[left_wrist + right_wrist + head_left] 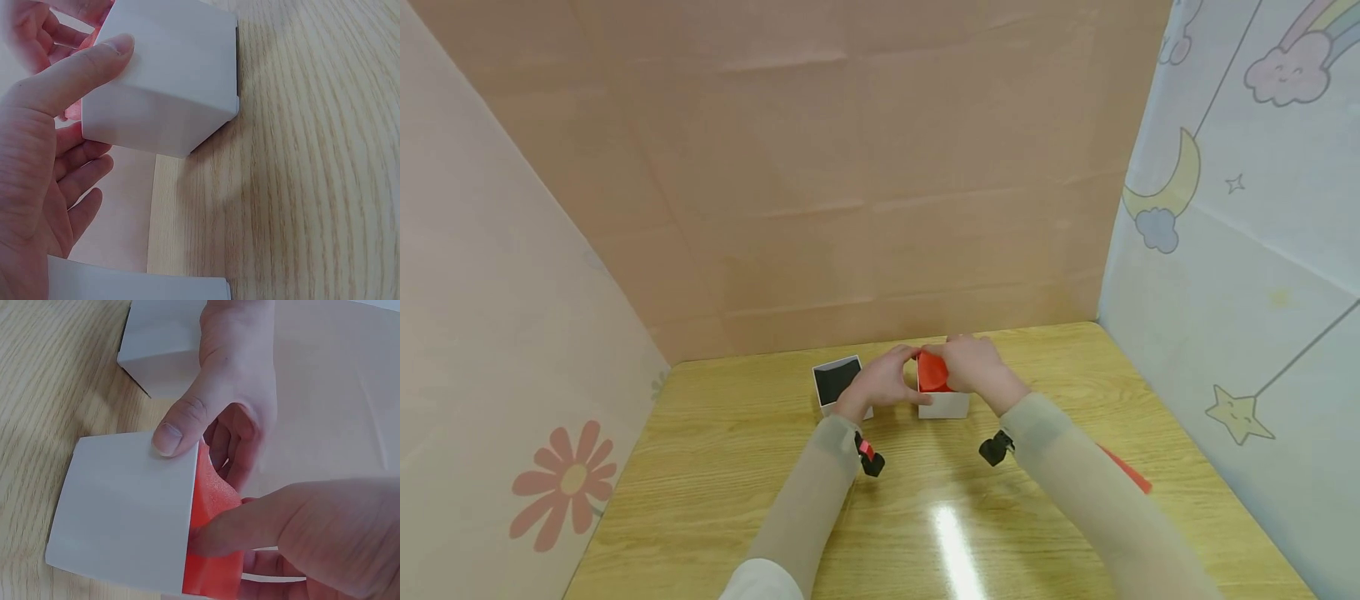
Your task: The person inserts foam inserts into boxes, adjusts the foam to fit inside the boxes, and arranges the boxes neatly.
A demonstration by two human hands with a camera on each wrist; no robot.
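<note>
A white box (944, 406) stands on the table with a red, smooth, bendable-looking piece (934, 372) inside its open top. My left hand (883, 382) grips the box's left side; in the left wrist view its thumb lies on the white front wall and the fingers are behind. At the top right my right hand (973, 367) holds the red piece. In the right wrist view the right thumb (231, 531) reaches inside the rim against the red piece (212, 487), with fingers on its far side. The lower part of the red piece is hidden in the box.
Beside my left hand is a second white box (827, 409) with a dark inside. A red strip-like thing (1127, 469) lies to the right, partly covered by my right forearm. Behind the wooden table (700, 467) rises a brown sheet (850, 208), with patterned walls at both sides.
</note>
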